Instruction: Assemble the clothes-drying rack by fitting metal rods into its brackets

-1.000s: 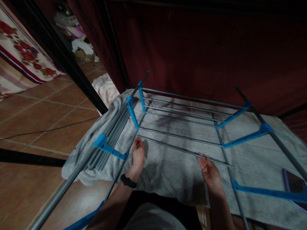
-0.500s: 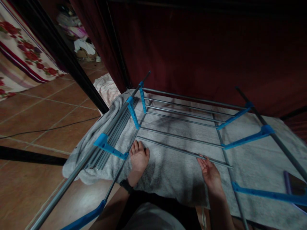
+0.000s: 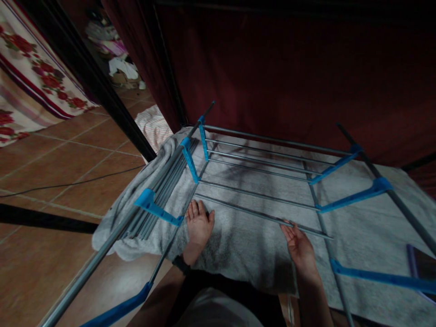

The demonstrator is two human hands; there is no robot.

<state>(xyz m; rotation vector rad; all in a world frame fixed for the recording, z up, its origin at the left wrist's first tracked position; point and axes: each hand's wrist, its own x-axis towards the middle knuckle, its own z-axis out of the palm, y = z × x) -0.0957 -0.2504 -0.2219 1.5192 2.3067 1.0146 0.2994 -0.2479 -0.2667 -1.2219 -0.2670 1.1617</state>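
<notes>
Your left hand [image 3: 200,225] is open, palm up and holding nothing, over the grey blanket [image 3: 238,254], while your right hand [image 3: 297,243] has its fingers closed on a metal rod [image 3: 238,208] towards its right end. That rod slants across, nearer you than the rack's crossbars [image 3: 259,195]; a dark red curtain [image 3: 272,81] hangs behind.

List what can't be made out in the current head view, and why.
Head view:
Purple-edged device: cut off by the right edge, partly covered by a blue bracket.
Right hand: its exact grip is unclear; the thin rod crosses its fingers.
Whatever lies under the grey blanket: covered by it.
Background pile: too dim and small.
</notes>
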